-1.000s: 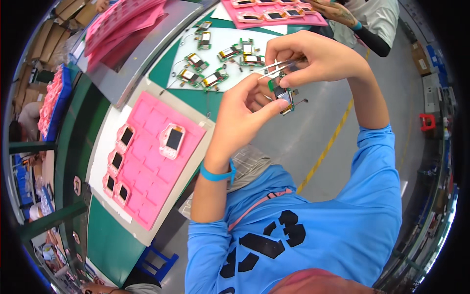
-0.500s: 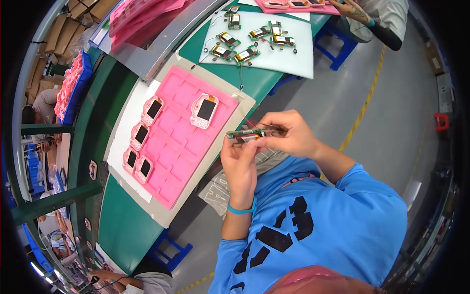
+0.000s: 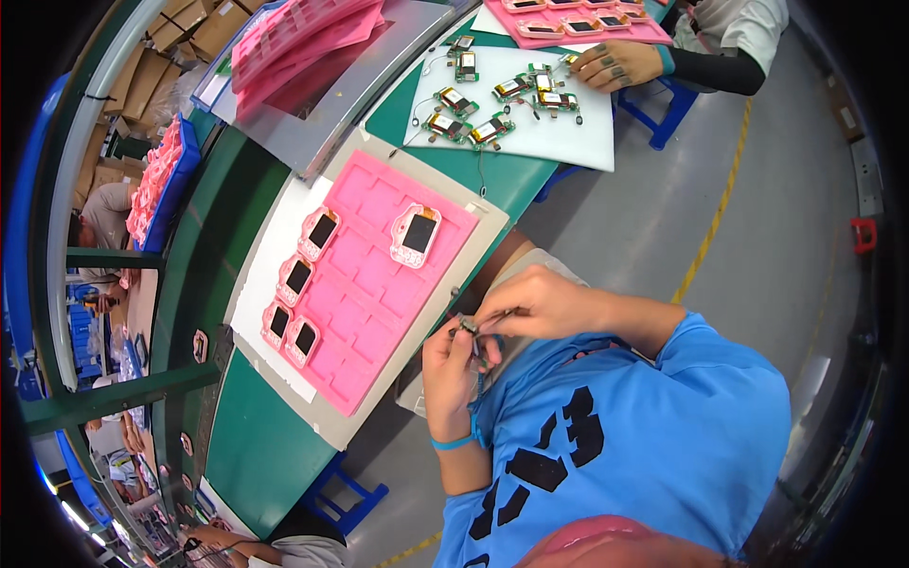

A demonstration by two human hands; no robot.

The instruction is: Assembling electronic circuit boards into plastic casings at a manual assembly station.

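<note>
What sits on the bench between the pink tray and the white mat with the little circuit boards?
In the head view, only bare green bench top lies between the pink tray and the white mat, with a thin dark wire trailing across it.

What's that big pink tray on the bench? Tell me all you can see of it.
The pink tray looks like soft moulded foam, cut into a grid of shallow rectangular pockets. It lies flat but skewed on a pale grey board on the green bench. Five pink-framed parts with dark screens sit in its pockets, four along its left edge; the other pockets are empty. No hand touches it.
</note>
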